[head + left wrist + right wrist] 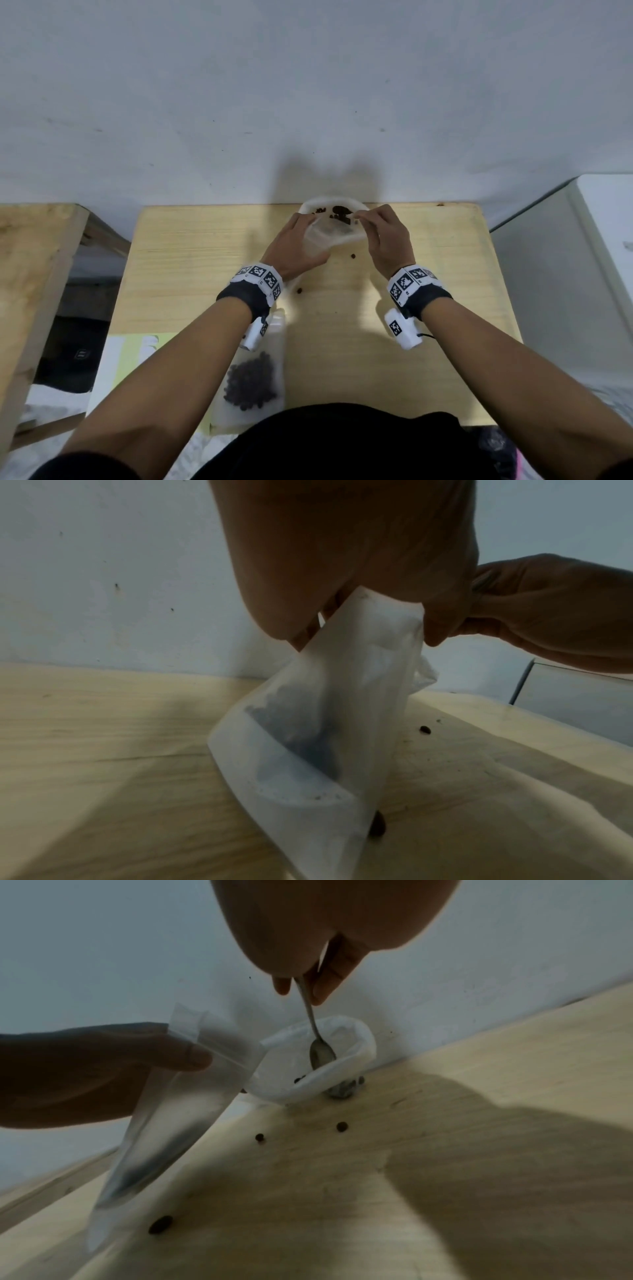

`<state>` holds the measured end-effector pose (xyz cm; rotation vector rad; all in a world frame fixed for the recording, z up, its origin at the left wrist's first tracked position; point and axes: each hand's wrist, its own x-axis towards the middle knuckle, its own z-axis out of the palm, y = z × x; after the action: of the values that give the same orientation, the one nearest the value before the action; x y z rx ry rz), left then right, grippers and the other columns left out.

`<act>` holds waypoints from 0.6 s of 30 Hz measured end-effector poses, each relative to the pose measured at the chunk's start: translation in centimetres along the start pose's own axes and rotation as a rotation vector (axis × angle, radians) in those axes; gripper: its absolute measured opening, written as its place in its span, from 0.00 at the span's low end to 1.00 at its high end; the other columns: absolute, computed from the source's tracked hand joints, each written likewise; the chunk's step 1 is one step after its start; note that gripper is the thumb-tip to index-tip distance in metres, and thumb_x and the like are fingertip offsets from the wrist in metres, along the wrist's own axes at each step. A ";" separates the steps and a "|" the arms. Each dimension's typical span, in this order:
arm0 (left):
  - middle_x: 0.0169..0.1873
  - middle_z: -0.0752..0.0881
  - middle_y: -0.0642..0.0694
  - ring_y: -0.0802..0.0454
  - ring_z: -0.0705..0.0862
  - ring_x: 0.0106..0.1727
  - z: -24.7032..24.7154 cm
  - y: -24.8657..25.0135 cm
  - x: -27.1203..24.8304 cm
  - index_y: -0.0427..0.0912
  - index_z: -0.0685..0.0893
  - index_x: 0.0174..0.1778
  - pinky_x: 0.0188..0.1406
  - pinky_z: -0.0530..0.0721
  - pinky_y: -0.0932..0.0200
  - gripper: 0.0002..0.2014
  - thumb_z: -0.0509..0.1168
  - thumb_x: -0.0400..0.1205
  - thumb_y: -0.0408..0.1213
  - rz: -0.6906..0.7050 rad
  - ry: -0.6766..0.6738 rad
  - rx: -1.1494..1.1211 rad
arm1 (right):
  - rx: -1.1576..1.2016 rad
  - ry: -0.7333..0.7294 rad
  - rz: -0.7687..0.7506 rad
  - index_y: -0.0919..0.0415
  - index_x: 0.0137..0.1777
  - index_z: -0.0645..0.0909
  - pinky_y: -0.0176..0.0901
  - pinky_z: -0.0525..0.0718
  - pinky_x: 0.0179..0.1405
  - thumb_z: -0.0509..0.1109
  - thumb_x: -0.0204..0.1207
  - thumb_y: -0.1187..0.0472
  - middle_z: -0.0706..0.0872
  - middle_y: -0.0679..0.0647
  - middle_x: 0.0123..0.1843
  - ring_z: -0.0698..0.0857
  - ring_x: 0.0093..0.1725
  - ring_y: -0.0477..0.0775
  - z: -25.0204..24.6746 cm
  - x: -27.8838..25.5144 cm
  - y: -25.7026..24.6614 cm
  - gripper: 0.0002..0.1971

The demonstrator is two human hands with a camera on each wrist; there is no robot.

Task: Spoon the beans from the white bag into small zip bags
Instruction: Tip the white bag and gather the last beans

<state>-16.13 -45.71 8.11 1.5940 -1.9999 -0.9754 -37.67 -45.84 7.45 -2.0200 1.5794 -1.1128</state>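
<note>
Beans [339, 209] sit in the white bag [346, 1066] beneath the right hand [385, 236], which pinches a spoon [320, 1049] dipping inside. Left hand [294, 245] grips an open zip bag [325, 723] just beside; next, a level lift across.

Fingers [325, 988] pinching spoon [320, 1047], white bag [329, 1074]

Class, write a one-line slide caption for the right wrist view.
Right hand dips a spoon into the white bag while the left hand holds a zip bag.
</note>
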 end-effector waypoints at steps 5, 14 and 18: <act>0.73 0.73 0.50 0.53 0.75 0.68 -0.4 -0.4 -1.0 0.43 0.71 0.78 0.61 0.73 0.62 0.37 0.76 0.74 0.49 0.026 -0.062 0.065 | -0.065 0.040 0.047 0.62 0.61 0.86 0.40 0.82 0.45 0.60 0.85 0.59 0.83 0.53 0.53 0.84 0.48 0.51 -0.7 -0.3 0.0 0.15; 0.76 0.69 0.50 0.51 0.74 0.70 0.2 -0.1 -1.7 0.45 0.67 0.81 0.62 0.75 0.58 0.40 0.75 0.75 0.51 0.022 -0.090 0.075 | -0.063 0.092 0.171 0.62 0.61 0.86 0.21 0.70 0.45 0.61 0.87 0.61 0.80 0.49 0.51 0.77 0.45 0.39 -0.8 -0.5 -0.5 0.13; 0.74 0.70 0.50 0.48 0.76 0.68 0.7 0.1 -1.5 0.45 0.68 0.79 0.60 0.82 0.51 0.39 0.75 0.74 0.52 0.019 -0.087 0.094 | -0.057 0.080 0.280 0.61 0.61 0.86 0.18 0.70 0.45 0.60 0.88 0.60 0.77 0.47 0.50 0.78 0.44 0.43 -0.6 -1.0 0.3 0.14</act>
<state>-16.30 -44.02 7.85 1.6033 -2.1446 -0.9727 -38.42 -44.88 7.27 -1.7365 1.8841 -1.0622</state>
